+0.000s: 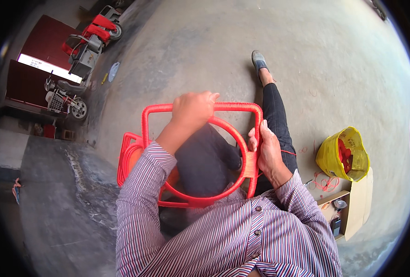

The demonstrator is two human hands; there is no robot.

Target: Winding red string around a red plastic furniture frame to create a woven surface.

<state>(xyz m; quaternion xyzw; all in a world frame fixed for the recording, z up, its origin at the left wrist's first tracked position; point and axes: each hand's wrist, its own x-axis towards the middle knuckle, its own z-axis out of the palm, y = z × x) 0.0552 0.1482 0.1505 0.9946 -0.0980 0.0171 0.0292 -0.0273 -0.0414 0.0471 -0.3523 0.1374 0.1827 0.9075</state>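
Observation:
A red frame (250, 165) wrapped closely in cord rests across my lap. It has a squared outer bar with rounded corners, and a round ring is joined inside it. My left hand (192, 111) is closed over the top bar, the forearm crossing the ring. At the right side bar, my right hand (270, 151) is wrapped round it, with fingertips showing on the inner side. Further red loops and bars (130, 154) of the same piece show past my left forearm, partly hidden by the sleeve. A thin red strand lies across my trouser leg (278, 120) near the right hand.
To my right stands a yellow bag-like bucket (325, 159) with red material inside. Below it are tangled red cord (327, 184) and an open cardboard box (359, 203) with small items. Two parked scooters (82, 60) stand far left on the concrete floor.

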